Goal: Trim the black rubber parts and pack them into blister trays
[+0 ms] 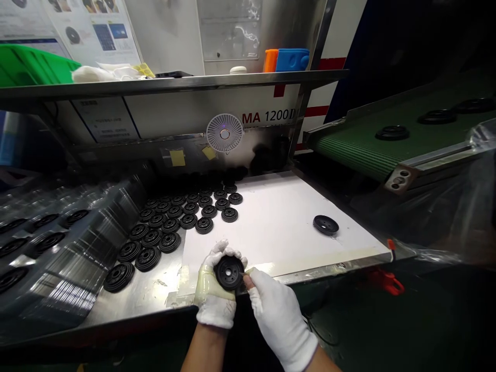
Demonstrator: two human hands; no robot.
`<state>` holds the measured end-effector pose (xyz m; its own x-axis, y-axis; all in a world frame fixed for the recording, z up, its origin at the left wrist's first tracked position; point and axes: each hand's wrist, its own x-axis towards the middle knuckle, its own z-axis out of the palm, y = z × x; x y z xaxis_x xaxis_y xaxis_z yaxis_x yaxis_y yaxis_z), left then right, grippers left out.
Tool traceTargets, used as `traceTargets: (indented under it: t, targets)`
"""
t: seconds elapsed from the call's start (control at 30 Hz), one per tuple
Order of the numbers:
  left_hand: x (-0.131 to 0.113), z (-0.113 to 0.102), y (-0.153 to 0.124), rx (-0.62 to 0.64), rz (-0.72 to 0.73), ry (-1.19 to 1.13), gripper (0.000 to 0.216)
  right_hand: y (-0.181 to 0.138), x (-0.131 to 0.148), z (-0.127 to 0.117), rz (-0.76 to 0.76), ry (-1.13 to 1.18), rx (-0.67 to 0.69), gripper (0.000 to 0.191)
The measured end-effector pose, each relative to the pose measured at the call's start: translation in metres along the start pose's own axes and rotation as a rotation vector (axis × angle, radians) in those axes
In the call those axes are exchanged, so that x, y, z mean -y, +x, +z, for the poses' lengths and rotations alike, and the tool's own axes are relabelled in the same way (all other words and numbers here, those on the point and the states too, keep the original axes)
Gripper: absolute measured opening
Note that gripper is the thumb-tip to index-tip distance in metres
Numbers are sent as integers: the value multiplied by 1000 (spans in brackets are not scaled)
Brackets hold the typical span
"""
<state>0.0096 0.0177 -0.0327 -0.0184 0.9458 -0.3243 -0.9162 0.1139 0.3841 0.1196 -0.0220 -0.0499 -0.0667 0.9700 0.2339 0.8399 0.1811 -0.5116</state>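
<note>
White cotton gloves (217, 310) cover both hands; the left hand (214, 285), its glove stained yellow across the palm, cups a ribbed black rubber disc (229, 272) with its fingers curled over the top edge; the right hand (277, 310) comes in from the other side, with its thumb and forefinger pinched on the disc's rim; the two hands are close together and clamped on the disc between them; whether something thin also sits in that pinch is too small to tell. The disc is held just above the near edge of a white sheet (271, 227), which lies on a stainless steel table (143, 294); left of the sheet, rows of black discs (166, 217) crowd together, partly overlapping its edge; one lone black disc (326, 225) rests on the sheet's right side, well apart from the hands; further left of the sheet, more discs (46, 222) lie on clear plastic; right of and behind the sheet, a green conveyor belt (349, 150) carries three black discs (392, 133); behind the sheet stand a small white fan (225, 133) and, higher up, a steel shelf (174, 82).
</note>
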Motion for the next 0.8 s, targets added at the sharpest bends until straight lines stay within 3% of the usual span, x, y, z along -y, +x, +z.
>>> traceTargets:
  t: [0.2,0.4,0.5,0.63,0.73,0.8]
  targets:
    - [0,4,7,-55,29,-117,12,-9,15,7,-45,55,36,26]
    - [-7,3,1,20,-85,28,25,-1,6,0,-40,97,22,24]
    - [-6,4,3,23,-84,-13,15,1,2,-2,-13,39,-12,22]
    - [0,7,9,-78,-47,-106,5,-5,9,3,-62,17,-42,24]
    - [0,6,8,-88,40,-97,14,-8,14,8,-74,18,-55,27]
    - [-3,4,5,-38,13,-33,26,-6,13,7,-69,45,-44,27]
